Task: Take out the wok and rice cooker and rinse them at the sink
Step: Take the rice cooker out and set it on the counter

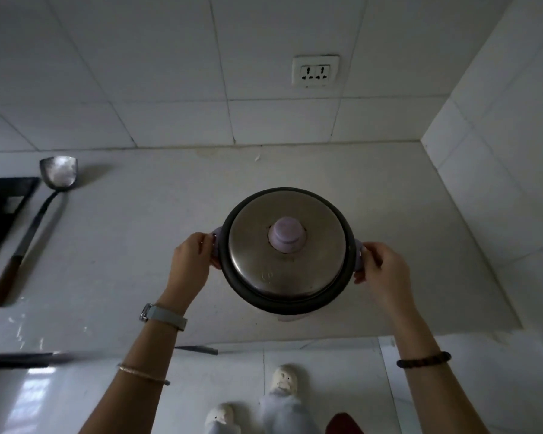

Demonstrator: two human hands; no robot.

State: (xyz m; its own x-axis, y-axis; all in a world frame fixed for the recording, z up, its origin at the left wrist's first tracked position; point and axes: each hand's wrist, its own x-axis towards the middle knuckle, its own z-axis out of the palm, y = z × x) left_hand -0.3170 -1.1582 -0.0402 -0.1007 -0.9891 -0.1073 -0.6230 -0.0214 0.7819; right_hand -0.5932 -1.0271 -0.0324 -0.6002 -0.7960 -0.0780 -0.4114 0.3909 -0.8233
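Observation:
The rice cooker (257, 252) is seen from above over the white countertop (123, 245), with a steel lid, a dark rim and a lilac knob (287, 235) on top. My left hand (191, 260) grips its lilac left side handle. My right hand (381, 270) grips the right side handle. I cannot tell whether the cooker stands on the counter or hangs just above it. No wok and no sink are in view.
A metal spatula (41, 214) with a wooden grip lies at the left beside a black stove edge (0, 211). A wall socket (315, 71) sits on the tiled back wall. A tiled side wall closes off the right. My feet stand below the counter's front edge.

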